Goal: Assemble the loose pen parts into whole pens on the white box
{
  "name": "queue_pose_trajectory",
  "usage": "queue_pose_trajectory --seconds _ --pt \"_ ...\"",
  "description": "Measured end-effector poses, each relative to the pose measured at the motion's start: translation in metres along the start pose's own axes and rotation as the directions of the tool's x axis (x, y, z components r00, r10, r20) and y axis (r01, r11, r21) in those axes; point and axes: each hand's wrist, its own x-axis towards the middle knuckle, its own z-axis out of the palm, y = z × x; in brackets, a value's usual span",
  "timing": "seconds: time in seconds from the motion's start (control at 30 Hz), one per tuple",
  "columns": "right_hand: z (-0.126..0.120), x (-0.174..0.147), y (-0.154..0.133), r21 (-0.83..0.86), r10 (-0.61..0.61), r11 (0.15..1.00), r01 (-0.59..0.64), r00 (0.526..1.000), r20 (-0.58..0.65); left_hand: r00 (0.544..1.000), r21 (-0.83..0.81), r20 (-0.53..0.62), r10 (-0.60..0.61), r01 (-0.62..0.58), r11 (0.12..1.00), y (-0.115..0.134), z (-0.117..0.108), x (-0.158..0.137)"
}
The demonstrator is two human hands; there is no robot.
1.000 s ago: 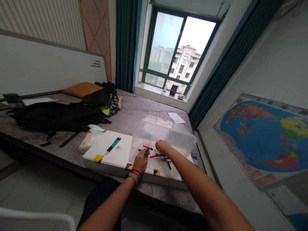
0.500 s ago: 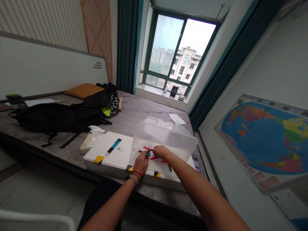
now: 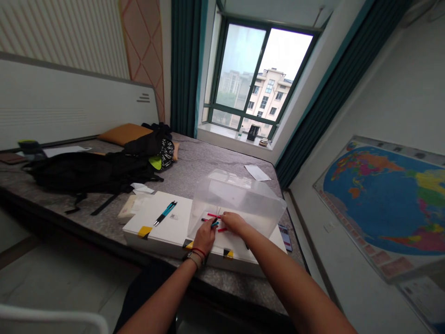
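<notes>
- The left hand was closed around a teal-and-black pen, its teal part showing past the fingertips, at the front of the clear bin
- The right hand was just beyond and to the right of the left, palm down, fingers bent toward the held pen; its fingertips were hidden, so whether it grasped anything could not be told
- The bin lay tipped on its side on the white box, its mouth toward the person, with both hands working at that mouth
- The relation that mattered: the held pen sat between the two hands, at the left fingertips and just short of the right ones; which way its full length ran could not be told
- A red pen lay just beyond the left fingertips, its long axis running mostly left to right, its right end close to the right hand
- Another red pen lay nearer the person, partly covered by the right hand
- Two teal pens lay side by side well to the left, slanting away and rightward; the left hand was the nearer one
</notes>
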Motion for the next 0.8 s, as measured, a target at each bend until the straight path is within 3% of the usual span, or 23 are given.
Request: queue_pose_trajectory --seconds 0.23,0.57,0.8 --pt "-0.006 -0.007 0.004 0.039 0.057 0.998 -0.054 0.996 -0.07 1.0 0.003 -0.009 0.005 -0.005 1.0 0.002 -0.001 0.001" --pt "-0.002 -0.031 0.032 0.232 0.285 0.94 -0.249 0.949 -0.134 0.999 -0.016 -0.018 -0.042 0.041 0.999 0.005 -0.003 0.001" --pt "-0.012 -0.018 0.014 0.1 0.147 0.986 -0.136 0.983 -0.11 0.998 -0.027 -0.039 -0.053 0.052 0.998 0.004 -0.002 0.001"
